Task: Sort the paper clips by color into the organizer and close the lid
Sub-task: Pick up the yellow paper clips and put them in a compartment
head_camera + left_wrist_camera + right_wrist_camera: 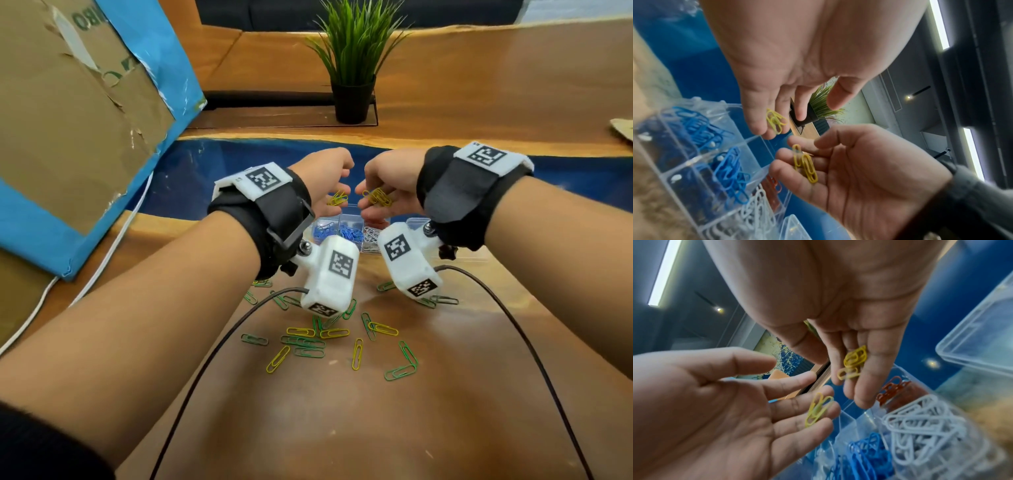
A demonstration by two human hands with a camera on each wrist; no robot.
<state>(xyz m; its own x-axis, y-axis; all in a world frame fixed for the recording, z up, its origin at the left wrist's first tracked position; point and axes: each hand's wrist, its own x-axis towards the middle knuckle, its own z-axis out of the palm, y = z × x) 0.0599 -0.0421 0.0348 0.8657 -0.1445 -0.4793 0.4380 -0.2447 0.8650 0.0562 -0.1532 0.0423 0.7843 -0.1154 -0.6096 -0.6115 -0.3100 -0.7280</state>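
Note:
Both hands hover side by side over the clear organizer (371,249), which holds blue clips (346,233), white clips (920,426) and red clips (893,388) in separate compartments. My left hand (342,181) carries a few yellow clips (776,121) on nearly straight fingers, thumb apart. My right hand (363,198) cups more yellow clips (805,164) in curled fingers. The organizer's clear lid (972,337) lies open to the right. Several loose green clips (400,370) and yellow clips (357,353) lie on the wooden table in front of the organizer.
A potted plant (354,68) stands at the back of the table. A cardboard box with blue wrapping (68,120) leans at the left, with a white cable (113,246) beside it. Black wrist-camera cables (212,349) trail across the near table.

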